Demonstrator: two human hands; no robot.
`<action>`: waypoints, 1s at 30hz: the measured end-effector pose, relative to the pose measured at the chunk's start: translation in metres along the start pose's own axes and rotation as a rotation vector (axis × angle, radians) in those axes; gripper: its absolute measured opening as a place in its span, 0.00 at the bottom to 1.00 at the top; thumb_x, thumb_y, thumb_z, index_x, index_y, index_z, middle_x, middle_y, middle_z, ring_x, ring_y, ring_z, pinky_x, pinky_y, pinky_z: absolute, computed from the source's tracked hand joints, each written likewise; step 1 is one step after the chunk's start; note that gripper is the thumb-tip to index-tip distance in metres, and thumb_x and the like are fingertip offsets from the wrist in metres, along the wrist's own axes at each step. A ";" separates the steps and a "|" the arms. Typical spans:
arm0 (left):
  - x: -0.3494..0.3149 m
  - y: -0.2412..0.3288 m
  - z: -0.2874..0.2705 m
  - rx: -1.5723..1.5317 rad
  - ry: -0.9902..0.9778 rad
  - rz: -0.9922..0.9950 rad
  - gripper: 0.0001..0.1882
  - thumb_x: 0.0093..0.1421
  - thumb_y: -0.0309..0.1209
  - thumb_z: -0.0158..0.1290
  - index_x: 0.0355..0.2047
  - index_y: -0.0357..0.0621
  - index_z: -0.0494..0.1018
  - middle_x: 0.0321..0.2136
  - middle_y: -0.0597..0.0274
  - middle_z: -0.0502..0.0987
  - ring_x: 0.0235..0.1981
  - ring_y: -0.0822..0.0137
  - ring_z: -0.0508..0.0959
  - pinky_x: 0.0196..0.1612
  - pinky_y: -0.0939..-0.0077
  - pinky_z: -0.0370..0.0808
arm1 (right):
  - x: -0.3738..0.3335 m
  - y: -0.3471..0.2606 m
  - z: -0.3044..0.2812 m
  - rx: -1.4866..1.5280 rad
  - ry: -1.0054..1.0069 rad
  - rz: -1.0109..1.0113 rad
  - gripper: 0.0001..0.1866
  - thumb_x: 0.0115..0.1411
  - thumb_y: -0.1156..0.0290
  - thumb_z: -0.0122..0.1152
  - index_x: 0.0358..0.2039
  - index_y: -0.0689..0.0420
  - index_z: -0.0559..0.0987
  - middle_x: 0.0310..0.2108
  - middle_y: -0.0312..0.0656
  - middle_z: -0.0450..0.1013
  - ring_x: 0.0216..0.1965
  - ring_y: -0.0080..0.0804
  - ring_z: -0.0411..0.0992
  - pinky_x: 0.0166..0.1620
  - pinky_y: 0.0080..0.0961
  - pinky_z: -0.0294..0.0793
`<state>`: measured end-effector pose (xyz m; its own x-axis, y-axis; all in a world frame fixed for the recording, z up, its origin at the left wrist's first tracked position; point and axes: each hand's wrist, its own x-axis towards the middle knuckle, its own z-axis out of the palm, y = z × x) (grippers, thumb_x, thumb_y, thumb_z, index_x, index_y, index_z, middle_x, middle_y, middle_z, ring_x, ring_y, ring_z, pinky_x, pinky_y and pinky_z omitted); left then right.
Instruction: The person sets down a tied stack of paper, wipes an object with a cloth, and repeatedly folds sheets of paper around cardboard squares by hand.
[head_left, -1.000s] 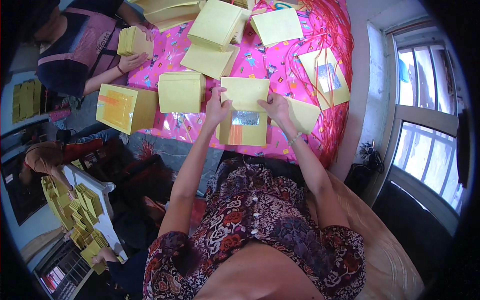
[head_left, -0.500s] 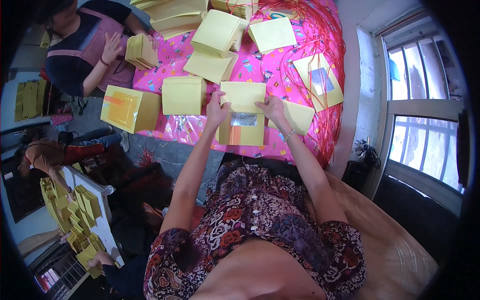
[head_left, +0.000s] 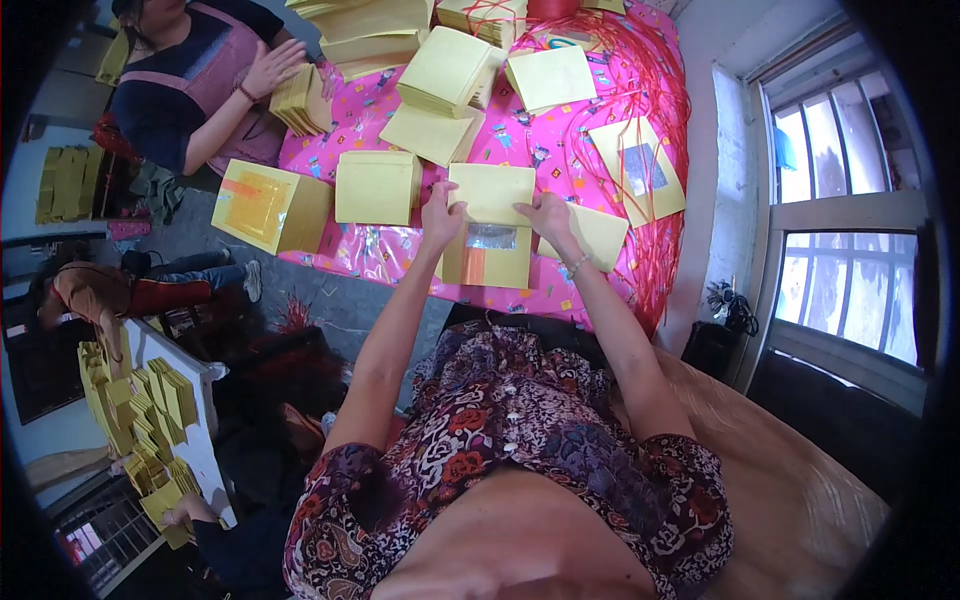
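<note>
Between my two hands is a sheet of yellow joss paper [head_left: 491, 190], its plain side up. My left hand [head_left: 442, 214] pinches its left edge, thumb near the lower corner. At the lower right corner my right hand [head_left: 549, 219] is closed on it in the same way. Below it, partly covered, lies yellow paper with a silver foil patch and an orange band [head_left: 487, 265]; whether the two are joined I cannot tell. A plain yellow sheet [head_left: 598, 238] sits partly behind my right hand. Left of my left hand stands a neat yellow paper stack [head_left: 377, 188].
A tall yellow block with an orange face [head_left: 258, 207] stands at the table's left edge. More yellow stacks [head_left: 443, 72] lie farther back. Red strings [head_left: 672, 160] hang along the right side of the pink tablecloth [head_left: 375, 250]. A co-worker's hands [head_left: 272, 75] are by a fanned stack [head_left: 301, 100].
My hands keep the same hold on the paper. The whole view has shifted slightly. The co-worker's raised hand has moved closer to the fanned stack.
</note>
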<state>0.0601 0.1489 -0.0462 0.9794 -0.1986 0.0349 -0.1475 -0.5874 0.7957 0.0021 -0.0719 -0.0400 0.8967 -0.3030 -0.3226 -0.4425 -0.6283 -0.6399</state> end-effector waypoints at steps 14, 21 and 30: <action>0.003 0.017 -0.009 0.285 0.041 0.199 0.11 0.51 0.28 0.57 0.35 0.43 0.71 0.33 0.52 0.71 0.34 0.51 0.74 0.36 0.59 0.71 | 0.010 0.002 0.003 -0.024 0.026 -0.015 0.25 0.46 0.48 0.68 0.16 0.60 0.76 0.18 0.49 0.73 0.22 0.41 0.73 0.29 0.36 0.71; 0.001 0.019 -0.006 0.355 -0.197 0.159 0.14 0.54 0.33 0.55 0.38 0.41 0.67 0.36 0.50 0.70 0.36 0.49 0.74 0.35 0.55 0.72 | 0.013 0.000 0.005 -0.025 0.021 -0.050 0.25 0.45 0.48 0.68 0.18 0.60 0.76 0.17 0.49 0.73 0.22 0.41 0.74 0.29 0.36 0.71; -0.001 0.046 0.001 0.373 -0.208 0.048 0.30 0.43 0.42 0.64 0.40 0.39 0.64 0.38 0.49 0.68 0.43 0.52 0.71 0.45 0.61 0.70 | 0.007 0.000 -0.006 -0.035 0.097 -0.093 0.24 0.44 0.49 0.69 0.22 0.61 0.76 0.22 0.49 0.74 0.27 0.43 0.74 0.32 0.37 0.72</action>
<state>0.0525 0.1210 -0.0106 0.9272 -0.3644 -0.0864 -0.2694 -0.8093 0.5220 0.0081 -0.0786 -0.0381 0.9312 -0.3094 -0.1928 -0.3585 -0.6809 -0.6386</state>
